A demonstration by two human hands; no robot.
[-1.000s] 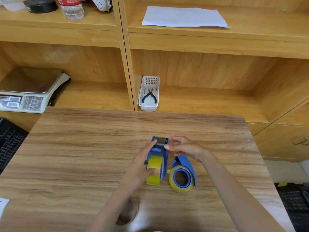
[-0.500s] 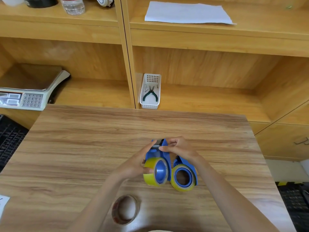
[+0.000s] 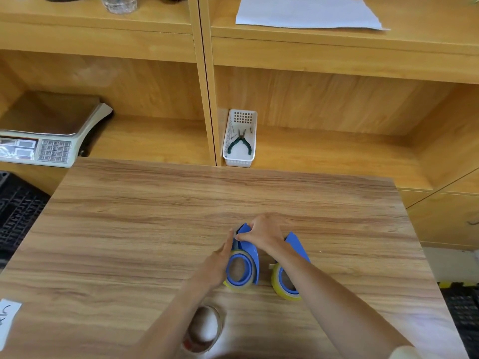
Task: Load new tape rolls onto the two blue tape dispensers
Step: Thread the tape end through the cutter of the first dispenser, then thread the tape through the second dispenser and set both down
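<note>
Two blue tape dispensers lie on the wooden table, each with a yellowish tape roll on its hub. The left dispenser lies on its side with its roll facing up. My right hand pinches the front end of this dispenser. My left hand rests flat against its left side, fingers straight and touching the roll. The right dispenser with its roll lies beside my right forearm, untouched.
An empty brownish tape core lies near the table's front edge, partly under my left forearm. A white basket with pliers and a weighing scale sit on the shelf behind. A paper slip lies front left.
The left dispenser has been tipped from standing on edge to lying on its side, roll face up. My left hand has loosened from gripping the roll to lying flat against it.
</note>
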